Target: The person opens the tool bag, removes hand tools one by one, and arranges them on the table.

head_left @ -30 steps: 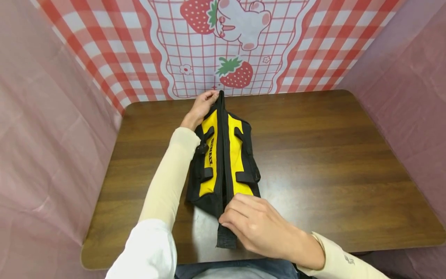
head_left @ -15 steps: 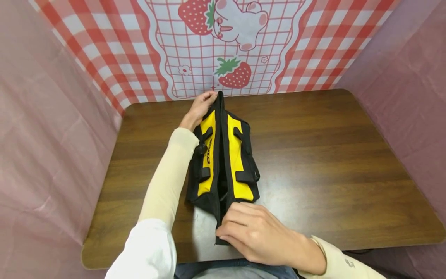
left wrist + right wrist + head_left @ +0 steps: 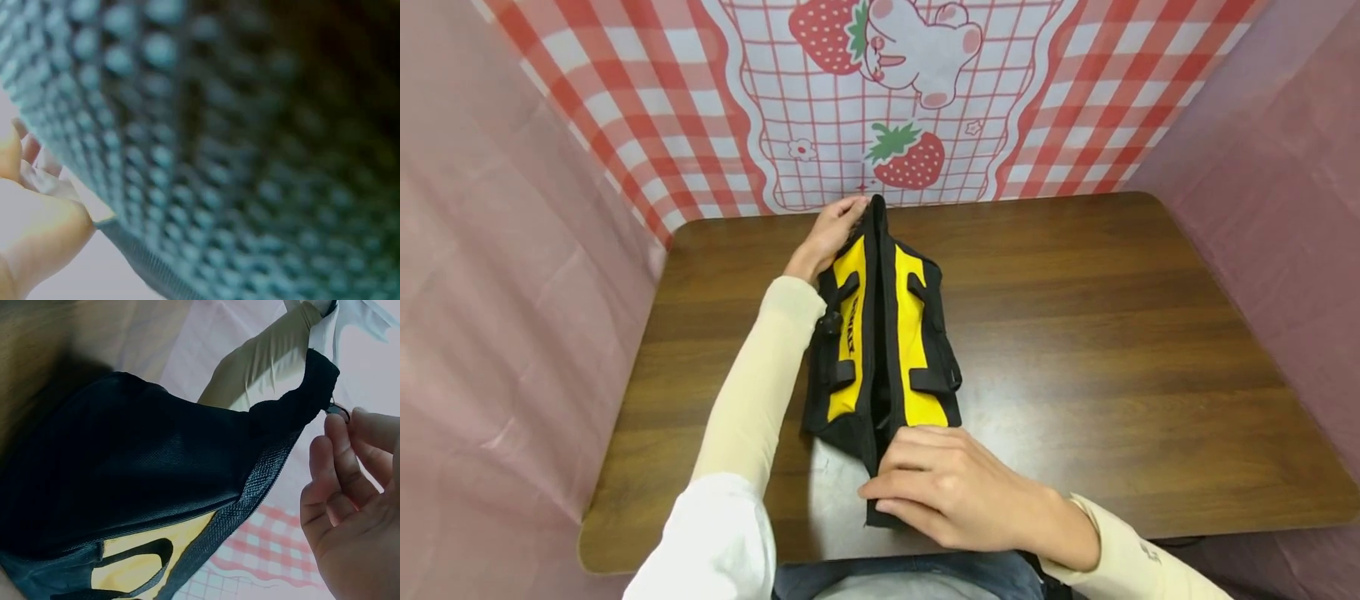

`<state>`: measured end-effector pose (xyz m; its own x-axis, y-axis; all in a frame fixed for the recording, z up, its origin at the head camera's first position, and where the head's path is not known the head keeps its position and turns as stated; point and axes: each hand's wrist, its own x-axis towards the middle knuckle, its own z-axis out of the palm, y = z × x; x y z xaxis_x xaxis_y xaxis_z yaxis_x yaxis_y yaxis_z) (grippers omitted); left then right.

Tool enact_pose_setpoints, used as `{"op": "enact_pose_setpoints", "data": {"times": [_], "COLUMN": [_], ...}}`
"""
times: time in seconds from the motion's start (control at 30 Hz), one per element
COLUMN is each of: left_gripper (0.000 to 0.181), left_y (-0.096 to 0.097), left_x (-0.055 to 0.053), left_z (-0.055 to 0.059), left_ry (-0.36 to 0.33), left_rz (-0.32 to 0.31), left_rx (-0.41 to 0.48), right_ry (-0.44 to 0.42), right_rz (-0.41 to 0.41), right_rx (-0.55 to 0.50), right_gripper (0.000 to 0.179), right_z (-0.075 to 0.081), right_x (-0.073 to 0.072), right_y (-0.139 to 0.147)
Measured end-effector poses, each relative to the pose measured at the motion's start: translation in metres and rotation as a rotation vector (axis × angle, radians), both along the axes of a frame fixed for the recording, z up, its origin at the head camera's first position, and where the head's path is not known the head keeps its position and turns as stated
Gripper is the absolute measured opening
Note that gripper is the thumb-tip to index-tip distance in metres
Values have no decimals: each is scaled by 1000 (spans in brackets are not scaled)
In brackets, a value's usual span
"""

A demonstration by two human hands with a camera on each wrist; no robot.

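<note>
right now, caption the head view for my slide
Gaping bag on table: left hand at its far end, right hand at its near end.

Brown wood-grain table [image 3: 1097, 333] between pink drapes [image 3: 490, 283], red-and-white strawberry-print backdrop [image 3: 883, 104] behind.

Wooden table [image 3: 1097, 350]; strawberry-print backdrop [image 3: 880, 100]

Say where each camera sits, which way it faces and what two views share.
Head: on the head, facing forward and down at the bag; left hand, right hand and sleeved arms show.
Left wrist: on that wrist, facing blurred textured fabric, likely the bag's; part of the left hand shows.
Right wrist: on that wrist, facing the bag's end; the right hand and a sleeved arm show.
Head and right wrist share the bag and checked cloth.
</note>
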<state>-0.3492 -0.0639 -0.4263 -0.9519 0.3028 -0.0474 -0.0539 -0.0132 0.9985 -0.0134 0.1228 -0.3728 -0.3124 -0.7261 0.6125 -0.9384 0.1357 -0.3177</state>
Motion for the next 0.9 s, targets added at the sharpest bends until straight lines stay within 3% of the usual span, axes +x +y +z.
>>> {"op": "enact_pose_setpoints", "data": {"times": [0.2, 0.4, 0.63, 0.9], "left_gripper": [46, 45, 41, 43], "left_y": [-7, -24, -42, -54], "left_x": [7, 26, 62, 103], "left_z": [4, 9, 27, 40], "left_ry": [82, 186, 350, 377], "left_rz": [-75, -24, -22, -38], "left_rx": [-3, -130, -233, -279], "right_ry": [-42, -165, -378, -464], "right_rz": [15, -41, -287, -511], "right_rx": [-50, -141, -198, -309], "right_gripper": [22, 19, 23, 22], "right_z": [2, 5, 1, -8], "right_x": [-9, -33, -77, -120], "right_y": [2, 8, 30, 44]}}
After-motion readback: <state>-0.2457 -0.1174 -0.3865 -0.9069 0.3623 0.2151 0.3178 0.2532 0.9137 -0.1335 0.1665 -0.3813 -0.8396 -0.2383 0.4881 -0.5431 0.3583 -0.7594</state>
